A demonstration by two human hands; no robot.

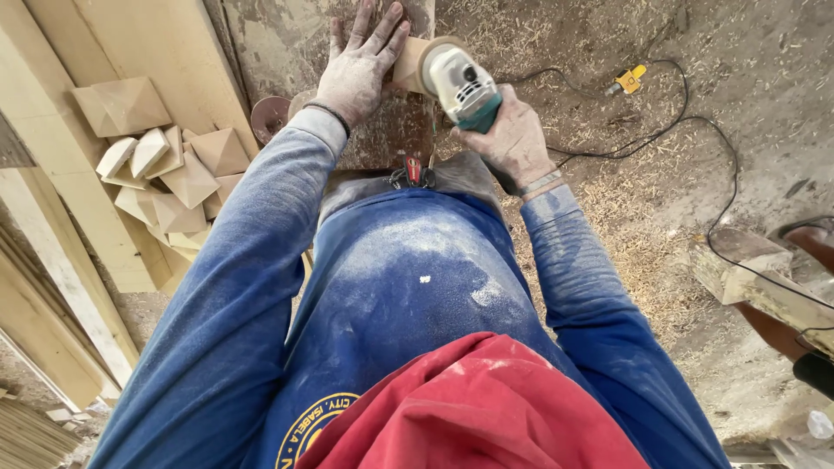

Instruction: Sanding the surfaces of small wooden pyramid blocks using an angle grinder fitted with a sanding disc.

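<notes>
**Sanding a small wood block at a dusty table**

The right hand (pixel 514 135) has its fingers clenched around a white-and-teal angle grinder (pixel 459 80), whose disc meets a small wooden block (pixel 408 61). The left hand (pixel 356 69) lies released, fingers spread flat, touching the block and the worn table (pixel 278 43). A brown sanding disc (pixel 269 113) sits just beside the left wrist. Further left, pyramid-topped wooden caps (pixel 174 165) are heaped on pale planks (pixel 78 52). A black cable (pixel 695 130) loops over the sawdust-strewn floor (pixel 764 52).
</notes>
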